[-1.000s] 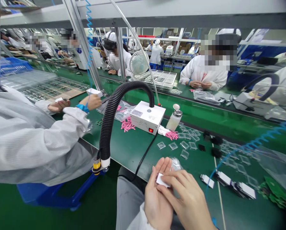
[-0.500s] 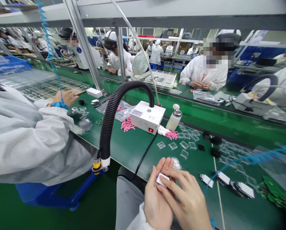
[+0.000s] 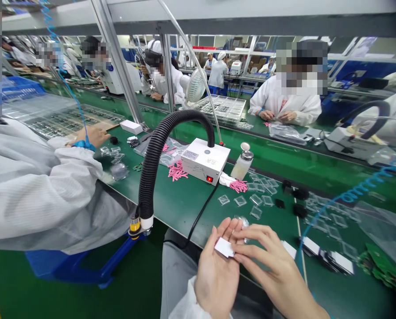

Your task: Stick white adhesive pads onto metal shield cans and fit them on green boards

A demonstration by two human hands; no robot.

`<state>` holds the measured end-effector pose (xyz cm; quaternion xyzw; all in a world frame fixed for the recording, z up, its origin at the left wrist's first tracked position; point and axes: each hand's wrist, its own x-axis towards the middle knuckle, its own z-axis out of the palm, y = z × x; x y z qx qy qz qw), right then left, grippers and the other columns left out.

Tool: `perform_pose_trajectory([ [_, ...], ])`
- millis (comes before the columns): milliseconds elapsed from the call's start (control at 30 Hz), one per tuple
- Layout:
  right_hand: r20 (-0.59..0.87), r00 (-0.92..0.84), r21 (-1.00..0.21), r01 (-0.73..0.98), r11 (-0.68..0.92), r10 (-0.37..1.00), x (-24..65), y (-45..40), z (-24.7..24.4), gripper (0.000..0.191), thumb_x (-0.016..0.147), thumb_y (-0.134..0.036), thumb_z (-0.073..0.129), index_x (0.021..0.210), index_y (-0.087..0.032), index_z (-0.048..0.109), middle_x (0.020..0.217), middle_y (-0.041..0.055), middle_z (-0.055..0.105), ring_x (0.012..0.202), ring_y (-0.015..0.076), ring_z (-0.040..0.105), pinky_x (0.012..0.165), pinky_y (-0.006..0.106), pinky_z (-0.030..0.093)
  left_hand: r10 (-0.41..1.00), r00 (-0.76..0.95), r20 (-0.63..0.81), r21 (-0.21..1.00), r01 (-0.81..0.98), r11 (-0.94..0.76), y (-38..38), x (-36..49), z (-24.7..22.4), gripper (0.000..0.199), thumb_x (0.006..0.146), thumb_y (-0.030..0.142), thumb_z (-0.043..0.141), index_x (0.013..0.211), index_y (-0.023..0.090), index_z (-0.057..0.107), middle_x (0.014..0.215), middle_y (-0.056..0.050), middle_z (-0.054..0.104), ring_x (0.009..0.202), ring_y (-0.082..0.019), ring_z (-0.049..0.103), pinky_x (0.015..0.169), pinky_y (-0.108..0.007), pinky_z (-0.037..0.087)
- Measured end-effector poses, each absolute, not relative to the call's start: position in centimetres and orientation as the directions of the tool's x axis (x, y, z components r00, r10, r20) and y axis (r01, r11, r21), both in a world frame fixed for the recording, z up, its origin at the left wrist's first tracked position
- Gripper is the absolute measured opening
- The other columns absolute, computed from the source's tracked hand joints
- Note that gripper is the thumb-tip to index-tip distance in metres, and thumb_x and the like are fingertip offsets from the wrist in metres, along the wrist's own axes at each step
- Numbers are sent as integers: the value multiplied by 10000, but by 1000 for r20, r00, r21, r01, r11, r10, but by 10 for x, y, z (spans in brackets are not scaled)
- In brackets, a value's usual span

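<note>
A small white flat piece [image 3: 224, 247] with a dark edge lies on the palm and fingers of my left hand [image 3: 218, 274], which is turned up and cupped round it. My right hand [image 3: 271, 261] comes in from the right, and its thumb and fingertips pinch the piece's right edge. Just beyond my fingers is a clear plastic item [image 3: 242, 221], partly hidden. Clear square frames [image 3: 256, 212] lie scattered past my hands. Stacks of white pieces [image 3: 342, 262] are on the green table [image 3: 174, 217] at the right.
A white box [image 3: 204, 161] with a black hose [image 3: 146, 177] stands ahead, beside pink strips [image 3: 177, 170] and a bottle [image 3: 242, 164]. Green boards [image 3: 379, 263] lie far right. A blue coiled cord [image 3: 357, 191] hangs there. A co-worker's sleeve [image 3: 52, 186] is at left.
My right hand has shifted right, its fingertips moving from the top of the white piece to its right edge. More of the piece shows. The coiled cord has swung.
</note>
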<state>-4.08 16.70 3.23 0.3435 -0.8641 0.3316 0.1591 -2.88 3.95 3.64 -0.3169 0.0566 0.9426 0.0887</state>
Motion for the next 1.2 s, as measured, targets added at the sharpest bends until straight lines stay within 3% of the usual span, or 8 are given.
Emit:
perform_pose_trajectory([
  [333,507,-710,-444,-701,558,-489,-41,165,35,146,906,-246,521,883,-225,663,993,26,579,988,138,473,805,288,419,182,-806,-563,51,-254,-966,35,-31,36,275,895,170,455,1033,-12,608,1188,-226,594,1127,-278,554,881,-302,522],
  [600,517,-666,-385,-742,548,-538,-42,163,32,115,879,-189,555,963,-215,630,1001,1,588,999,124,475,936,340,367,246,-746,-619,-61,-267,-962,31,-34,40,243,896,151,443,1002,-13,587,1171,-243,597,1063,-273,598,810,-292,553],
  [733,509,-625,-345,-778,525,-592,-44,161,38,170,836,-212,619,1006,-214,616,1016,-8,591,981,113,486,976,352,353,273,-757,-594,-53,-303,-952,29,-34,36,214,875,150,490,965,-2,610,1142,-225,619,1057,-267,603,870,-310,531],
  [1000,603,-655,-396,-741,542,-455,-42,150,37,74,819,-159,565,837,-186,631,905,-16,619,878,97,539,948,345,361,247,-789,-562,38,-323,-946,31,-32,32,310,878,176,495,1094,-32,571,1248,-245,546,1135,-277,549,980,-333,457],
  [1200,590,-695,-453,-706,544,-410,-39,146,35,97,823,-131,534,820,-182,616,886,-31,603,868,70,537,944,305,355,236,-788,-568,48,-318,-947,31,-33,33,343,887,164,474,1159,-37,529,1255,-239,544,1140,-265,546,1011,-338,426],
])
